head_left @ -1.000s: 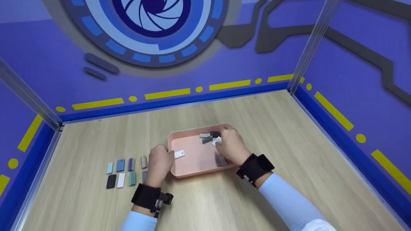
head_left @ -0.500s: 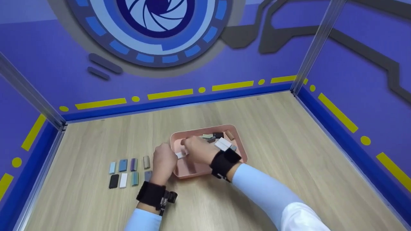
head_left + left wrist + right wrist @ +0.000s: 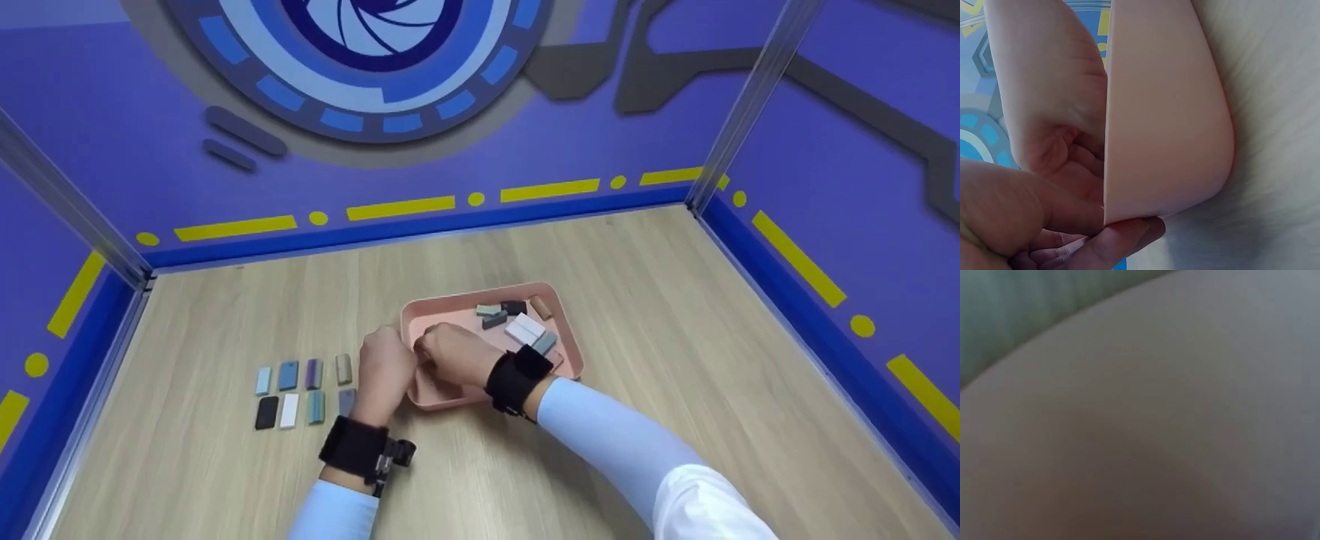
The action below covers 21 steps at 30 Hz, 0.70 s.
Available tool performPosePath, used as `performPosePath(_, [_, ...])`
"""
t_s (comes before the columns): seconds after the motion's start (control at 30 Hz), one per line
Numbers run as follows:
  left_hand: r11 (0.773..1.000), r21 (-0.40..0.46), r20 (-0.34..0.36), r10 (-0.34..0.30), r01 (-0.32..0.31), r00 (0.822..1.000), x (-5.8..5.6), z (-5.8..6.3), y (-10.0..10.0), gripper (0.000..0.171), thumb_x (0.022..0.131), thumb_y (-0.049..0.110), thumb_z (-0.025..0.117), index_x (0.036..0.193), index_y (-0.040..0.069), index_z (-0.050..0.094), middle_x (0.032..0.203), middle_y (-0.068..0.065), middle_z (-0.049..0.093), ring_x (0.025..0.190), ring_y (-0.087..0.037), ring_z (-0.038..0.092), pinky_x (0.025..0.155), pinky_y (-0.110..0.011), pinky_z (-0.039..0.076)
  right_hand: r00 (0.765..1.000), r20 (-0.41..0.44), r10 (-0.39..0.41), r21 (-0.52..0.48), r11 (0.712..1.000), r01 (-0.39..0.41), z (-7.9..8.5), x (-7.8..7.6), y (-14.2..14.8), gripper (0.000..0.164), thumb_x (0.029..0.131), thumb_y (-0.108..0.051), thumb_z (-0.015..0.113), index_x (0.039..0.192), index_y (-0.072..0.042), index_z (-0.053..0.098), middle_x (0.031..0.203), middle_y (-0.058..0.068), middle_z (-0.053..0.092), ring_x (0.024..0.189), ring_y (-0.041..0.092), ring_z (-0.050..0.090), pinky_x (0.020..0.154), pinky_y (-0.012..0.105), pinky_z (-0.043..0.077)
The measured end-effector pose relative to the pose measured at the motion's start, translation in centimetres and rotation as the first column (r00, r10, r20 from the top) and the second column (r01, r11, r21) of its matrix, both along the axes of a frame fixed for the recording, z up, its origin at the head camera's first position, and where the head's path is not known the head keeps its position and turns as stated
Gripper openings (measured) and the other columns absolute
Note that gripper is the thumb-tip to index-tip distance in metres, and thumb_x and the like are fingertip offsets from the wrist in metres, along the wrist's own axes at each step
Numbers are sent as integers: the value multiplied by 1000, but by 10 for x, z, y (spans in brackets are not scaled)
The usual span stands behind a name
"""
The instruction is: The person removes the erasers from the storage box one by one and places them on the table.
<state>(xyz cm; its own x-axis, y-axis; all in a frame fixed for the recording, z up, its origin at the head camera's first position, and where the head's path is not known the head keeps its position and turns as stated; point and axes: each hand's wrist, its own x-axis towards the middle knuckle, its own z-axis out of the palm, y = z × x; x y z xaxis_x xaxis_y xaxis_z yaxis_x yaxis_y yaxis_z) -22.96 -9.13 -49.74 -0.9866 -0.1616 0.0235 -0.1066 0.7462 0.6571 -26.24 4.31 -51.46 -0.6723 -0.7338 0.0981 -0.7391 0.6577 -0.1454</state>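
My left hand (image 3: 384, 367) grips the left wall of the pink tray (image 3: 480, 295). In the left wrist view, thumb and finger pinch the tray's corner. My right hand (image 3: 457, 351) reaches into the tray's left end, close to the left one, with fingers curled. Its fingertips are hidden, so whatever is under them cannot be made out. Two small white blocks (image 3: 525, 328) lie side by side in the tray's right half. Beside them is a grey-blue block (image 3: 545, 343). The right wrist view is a blur of skin and greenish cloth.
Behind the white blocks sit a dark block (image 3: 514, 307), a pale green block (image 3: 487, 309) and a brown block (image 3: 540, 307). Left of the tray, small blocks stand in two rows, among them a black block (image 3: 266, 412) and a blue block (image 3: 289, 375). Purple walls enclose the table.
My right hand has let go of a white block on the tray's right and moved to its left end. The white block seen there is now hidden. My left hand stays at the rim.
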Motion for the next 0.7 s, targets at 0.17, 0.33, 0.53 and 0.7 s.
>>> performPosePath(0.17, [1000, -12, 15, 9, -9, 1000, -1, 0, 0, 14, 76, -3, 51, 73, 4, 63, 64, -4, 57, 52, -16, 53, 42, -26, 37, 999, -41, 3, 19, 1000, -2, 1, 4, 2, 14, 79, -10, 64, 88, -17, 73, 84, -4, 70, 83, 11, 65, 78, 25, 50])
performPosePath(0.33, [999, -41, 14, -14, 15, 1000, -3, 0, 3, 15, 74, -5, 50, 72, 4, 61, 66, -5, 56, 56, -16, 50, 44, -26, 36, 999, 7, -42, 8, 999, 42, 7, 6, 14, 14, 78, -10, 64, 87, -15, 74, 81, -4, 70, 79, 9, 64, 77, 25, 50])
performPosePath(0.53, [999, -46, 21, -23, 24, 1000, -2, 0, 2, 16, 74, -6, 49, 66, 5, 57, 64, -4, 53, 56, -16, 47, 45, -27, 35, 987, 100, -128, -84, 987, 136, 26, 4, 41, 12, 80, -22, 68, 72, -12, 67, 62, -9, 55, 56, 5, 45, 55, 22, 40])
performPosePath(0.7, [1000, -9, 77, -13, 13, 997, 0, 2, -4, 21, 77, -5, 44, 62, 9, 45, 61, -1, 38, 51, -15, 40, 42, -26, 31, 954, 179, -240, -235, 931, 278, 49, -1, 81, 10, 80, -22, 68, 75, -13, 67, 63, -8, 55, 55, 5, 42, 52, 21, 34])
